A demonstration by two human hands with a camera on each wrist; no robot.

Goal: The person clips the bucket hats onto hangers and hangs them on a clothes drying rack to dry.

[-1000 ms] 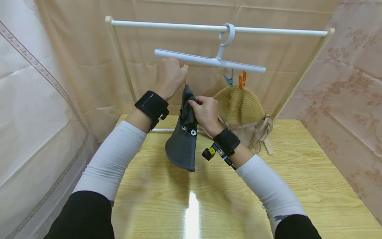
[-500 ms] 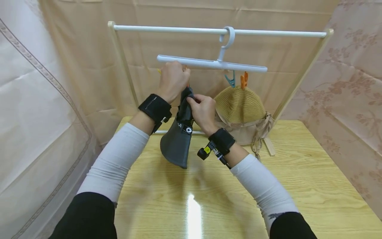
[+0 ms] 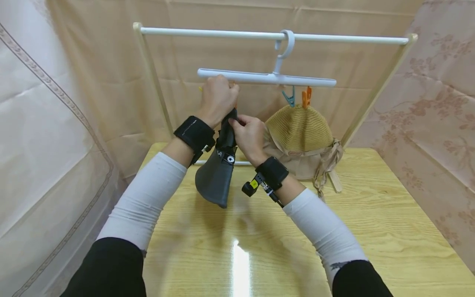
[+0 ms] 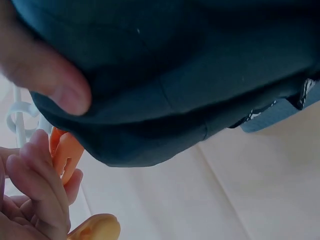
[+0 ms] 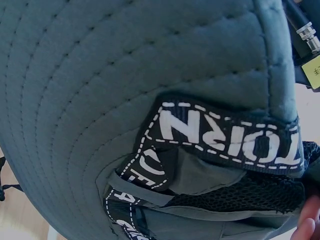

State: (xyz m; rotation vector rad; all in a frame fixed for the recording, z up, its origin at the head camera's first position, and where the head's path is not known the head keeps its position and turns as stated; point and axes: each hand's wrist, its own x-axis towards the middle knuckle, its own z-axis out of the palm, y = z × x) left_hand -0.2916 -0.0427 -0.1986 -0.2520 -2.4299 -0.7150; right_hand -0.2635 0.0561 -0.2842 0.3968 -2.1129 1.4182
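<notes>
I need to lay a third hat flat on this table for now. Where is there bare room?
The wooden table is bare in front of the straw hat and out to its right edge. It is crowded under the white hanger, where both hands hold the grey cap.

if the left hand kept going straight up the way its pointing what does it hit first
Most likely the white hanger bar. The left hand reaches up with its knuckles right under that bar's left end, pinching an orange clip beside the grey cap. Depth is unclear; it could pass just in front.
</notes>
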